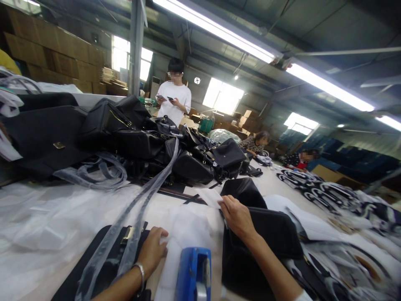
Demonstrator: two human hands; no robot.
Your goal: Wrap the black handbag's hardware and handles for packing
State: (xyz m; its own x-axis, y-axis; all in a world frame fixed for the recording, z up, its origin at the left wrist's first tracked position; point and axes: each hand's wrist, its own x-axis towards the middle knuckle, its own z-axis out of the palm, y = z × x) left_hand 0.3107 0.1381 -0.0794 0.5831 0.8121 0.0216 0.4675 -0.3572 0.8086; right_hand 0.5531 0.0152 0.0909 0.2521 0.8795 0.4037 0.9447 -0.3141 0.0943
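Note:
My right hand [237, 216] pinches the edge of a thin white sheet [209, 196] above a black bag [274, 232]. My left hand [152, 252] rests by another black bag [103, 255] with a gold-coloured clasp, its fingers curled beside white foam wrap [188, 223]. Something whitish shows between these fingers, but I cannot make it out. A long strap in clear plastic [145, 196] runs from the bag pile down over the left bag. Between my forearms stands a blue tape dispenser [194, 271], close to me.
A pile of black bags [194, 165] spans the far side of the table. Plastic-wrapped straps [94, 173] lie left, and black-and-white coiled bundles [332, 192] lie right. A person in a white shirt [173, 100] stands beyond; two people are farther right. Cardboard boxes [59, 50] are stacked behind.

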